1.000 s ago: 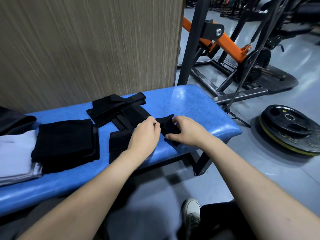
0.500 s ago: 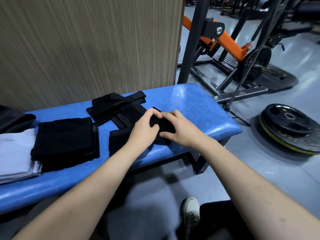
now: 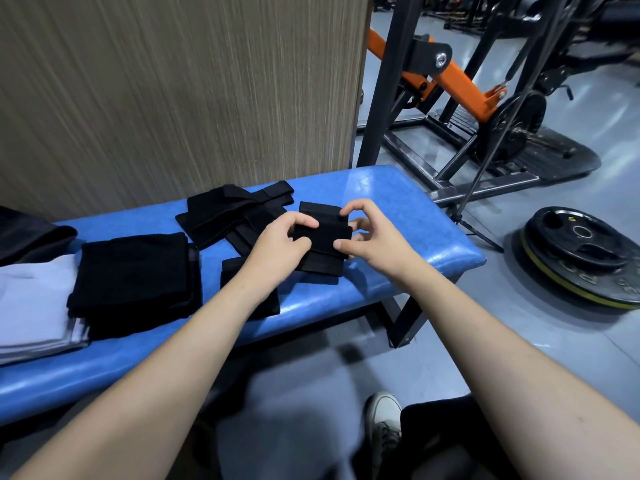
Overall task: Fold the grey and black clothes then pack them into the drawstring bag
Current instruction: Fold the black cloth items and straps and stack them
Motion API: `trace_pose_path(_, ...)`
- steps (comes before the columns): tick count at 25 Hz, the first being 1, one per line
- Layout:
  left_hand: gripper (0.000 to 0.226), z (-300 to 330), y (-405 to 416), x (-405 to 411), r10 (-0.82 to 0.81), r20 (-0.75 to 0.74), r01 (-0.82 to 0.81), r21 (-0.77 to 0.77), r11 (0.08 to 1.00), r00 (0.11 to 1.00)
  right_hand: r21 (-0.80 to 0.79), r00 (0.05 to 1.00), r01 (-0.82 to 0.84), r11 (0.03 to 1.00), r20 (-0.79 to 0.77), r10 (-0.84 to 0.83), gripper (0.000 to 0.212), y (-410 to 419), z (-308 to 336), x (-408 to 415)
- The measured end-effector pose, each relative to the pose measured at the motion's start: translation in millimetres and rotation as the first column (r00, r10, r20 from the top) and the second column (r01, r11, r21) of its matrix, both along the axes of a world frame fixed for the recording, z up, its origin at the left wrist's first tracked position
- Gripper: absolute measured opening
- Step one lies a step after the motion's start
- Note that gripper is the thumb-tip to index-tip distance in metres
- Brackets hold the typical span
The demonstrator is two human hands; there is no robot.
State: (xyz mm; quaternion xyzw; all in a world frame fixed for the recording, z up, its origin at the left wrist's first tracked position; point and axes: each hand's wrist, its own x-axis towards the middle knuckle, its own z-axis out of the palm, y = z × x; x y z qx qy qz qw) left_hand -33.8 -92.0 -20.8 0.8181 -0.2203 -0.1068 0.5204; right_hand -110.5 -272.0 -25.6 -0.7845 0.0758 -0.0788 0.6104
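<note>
A gym. Blue padded counter (image 3: 398, 202) on a black steel leg at centre. At 1 o'clock, a black machine frame (image 3: 388, 81) with an orange lever arm (image 3: 450, 81) and loaded plate (image 3: 516, 129). At 3 o'clock, stacked weight plates (image 3: 585, 251) on grey floor (image 3: 519, 341). More machines at far 1 o'clock.

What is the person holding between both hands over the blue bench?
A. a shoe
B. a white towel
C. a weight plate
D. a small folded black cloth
D: the left hand and right hand both pinch a small folded black cloth above the blue bench.
</note>
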Motion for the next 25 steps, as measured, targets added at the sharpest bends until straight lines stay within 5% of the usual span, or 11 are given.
trace_pose_path(5, 0.036, 12, 32, 9, -0.071, 0.195, 0.031, 0.203, 0.979, 0.978, -0.020, 1.000, -0.008, 1.000, -0.015, 0.008, 0.013, 16, 2, 11)
trace_pose_path(14, 0.020, 28, 91, 7, -0.136, 0.529, -0.254, 0.598, 0.760, 0.838, -0.110, 0.954, -0.268, 0.957, -0.166, 0.248, 0.027, 73, 5, 28)
trace_pose_path(21, 0.020, 18, 104, 6, -0.236, 0.515, -0.264, 0.717, 0.645, 0.824, -0.413, 0.928, -0.370, 0.832, -0.216, 0.305, 0.034, 86, 0, 31)
trace_pose_path(25, 0.024, 17, 104, 5, -0.269, 0.476, -0.269, 0.787, 0.556, 0.837, -0.429, 0.913, -0.403, 0.809, -0.257, 0.318, 0.045, 84, 0, 30)
